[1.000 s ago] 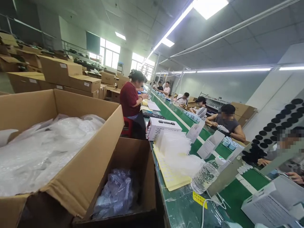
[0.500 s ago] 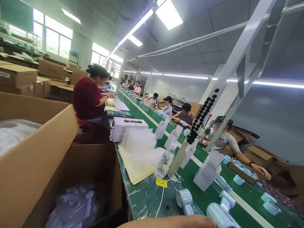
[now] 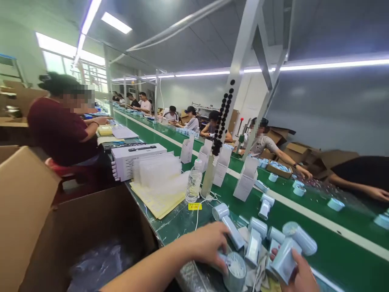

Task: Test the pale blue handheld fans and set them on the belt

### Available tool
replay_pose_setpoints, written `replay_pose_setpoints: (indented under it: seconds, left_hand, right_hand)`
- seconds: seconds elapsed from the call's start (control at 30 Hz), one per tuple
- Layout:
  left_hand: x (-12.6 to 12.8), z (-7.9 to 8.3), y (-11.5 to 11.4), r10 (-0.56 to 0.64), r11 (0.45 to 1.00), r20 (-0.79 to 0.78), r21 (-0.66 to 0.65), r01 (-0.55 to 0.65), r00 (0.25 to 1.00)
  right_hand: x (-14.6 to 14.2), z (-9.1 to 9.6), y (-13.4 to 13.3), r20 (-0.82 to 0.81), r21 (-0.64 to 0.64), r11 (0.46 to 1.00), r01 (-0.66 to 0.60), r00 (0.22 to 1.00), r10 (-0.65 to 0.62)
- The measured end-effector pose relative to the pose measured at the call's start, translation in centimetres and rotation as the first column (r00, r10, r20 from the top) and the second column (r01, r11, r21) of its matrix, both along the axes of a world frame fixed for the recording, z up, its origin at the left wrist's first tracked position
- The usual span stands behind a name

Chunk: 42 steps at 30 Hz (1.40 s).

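Observation:
My right hand [image 3: 300, 273] holds a light-blue T-shaped plastic device [image 3: 285, 259], its fingers and thumb around the body and its round head tilted up to the right. My left hand [image 3: 209, 245] reaches in from the lower left. Its curled fingers and thumb close on the side of another light-blue device [image 3: 236, 269], whose round end faces up; part of the grip is hidden. Between my hands lie more of these devices [image 3: 255, 241], resting on crumpled wrapping. One with a round head [image 3: 221, 211] lies just beyond my left hand.
Open white boxes [image 3: 245, 178] stand along the green conveyor [image 3: 343, 227]. A water bottle [image 3: 193, 182], a metal post [image 3: 209, 178] and a stack of translucent sleeves [image 3: 158, 168] are ahead. A deep carton [image 3: 91, 215] is at left. Co-workers sit along both sides.
The view has turned right and down. Both hands now show among the light-blue devices, where only a finger was visible before. One device is now held in my right hand.

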<state>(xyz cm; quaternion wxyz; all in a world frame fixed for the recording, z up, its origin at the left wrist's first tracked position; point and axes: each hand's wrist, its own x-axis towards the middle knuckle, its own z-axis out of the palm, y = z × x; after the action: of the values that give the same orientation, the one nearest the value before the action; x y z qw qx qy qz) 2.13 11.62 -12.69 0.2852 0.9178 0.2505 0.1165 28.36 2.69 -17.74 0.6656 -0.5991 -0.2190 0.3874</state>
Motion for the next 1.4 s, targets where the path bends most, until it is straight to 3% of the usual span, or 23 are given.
replay_pose_setpoints:
  seconds: [0.07,0.1,0.17,0.23,0.3,0.4,0.5,0.6,0.8,0.87,0.93,0.97,1.07,1.13,1.2,1.3,1.4]
  left_hand:
    - [-2.7,2.1,0.4,0.251,0.959,-0.014,0.138,-0.247,0.968]
    - [-4.1,3.3,1.1,0.336,0.93,-0.028,0.165,-0.327,0.941]
    - [-7.3,5.5,3.3,0.471,0.867,-0.06,0.214,-0.449,0.88]
    - [-10.5,7.0,5.7,0.627,0.759,-0.085,0.292,-0.582,0.774]
    - [-13.4,7.6,7.3,0.722,0.677,-0.144,0.351,-0.647,0.677]
    - [-16.0,6.7,7.7,0.766,0.641,-0.271,0.385,-0.664,0.583]
    - [-16.5,5.5,7.0,0.769,0.639,-0.326,0.414,-0.648,0.551]
    - [-16.4,5.5,6.7,0.788,0.615,-0.313,0.439,-0.654,0.531]
    - [-15.7,9.3,6.5,0.88,0.473,-0.173,0.411,-0.779,0.442]
    - [-14.3,10.8,6.0,0.91,0.399,-0.042,0.354,-0.846,0.412]
    - [-12.0,11.6,5.1,0.916,0.367,0.054,0.285,-0.886,0.397]
    - [-10.5,11.7,4.6,0.907,0.388,0.061,0.26,-0.884,0.417]
    - [-5.6,9.9,2.5,0.792,0.61,-0.036,0.109,-0.785,0.61]
    - [-2.4,7.8,0.9,0.633,0.77,-0.075,-0.042,-0.637,0.771]
    - [0.1,5.8,-0.5,0.475,0.855,-0.059,-0.206,-0.476,0.878]
    - [1.9,3.9,-1.6,0.383,0.847,0.011,-0.403,-0.347,0.924]
    - [2.1,3.4,-1.5,0.402,0.767,0.088,-0.575,-0.283,0.911]
  right_hand:
    - [-1.7,0.8,0.1,-0.234,0.07,0.994,0.081,0.97,-0.063]
    - [-2.5,1.4,0.0,-0.288,0.104,0.992,0.067,0.957,-0.035]
    - [-3.8,2.6,-0.1,-0.336,0.14,0.989,0.053,0.942,-0.003]
    - [-4.5,3.5,-0.3,-0.343,0.153,0.988,0.032,0.939,0.023]
    - [-4.8,3.9,-0.5,-0.343,0.164,0.987,0.004,0.938,0.053]
    - [-4.8,3.9,-0.6,-0.343,0.161,0.987,-0.02,0.936,0.075]
    - [-5.0,3.8,-0.5,-0.345,0.146,0.989,-0.022,0.936,0.072]
    - [-5.2,3.9,-0.2,-0.316,0.154,0.988,-0.026,0.946,0.074]
    - [-5.1,4.3,0.2,-0.281,0.161,0.987,-0.01,0.958,0.056]
    - [-5.3,4.6,0.2,-0.27,0.181,0.982,-0.049,0.958,0.097]
    - [-5.6,5.0,0.1,-0.255,0.199,0.975,-0.102,0.955,0.152]
    - [-5.7,5.1,0.0,-0.249,0.205,0.97,-0.131,0.951,0.181]
    - [-6.1,5.2,-0.5,-0.185,0.216,0.946,-0.242,0.941,0.283]
    - [-6.0,5.1,-0.9,-0.092,0.225,0.913,-0.341,0.925,0.368]
    - [-5.6,4.9,-1.3,0.008,0.225,0.864,-0.451,0.888,0.461]
    - [-5.0,4.9,-1.6,0.117,0.177,0.779,-0.602,0.799,0.59]
    - [-4.7,5.1,-1.8,0.248,0.125,0.729,-0.673,0.733,0.634]
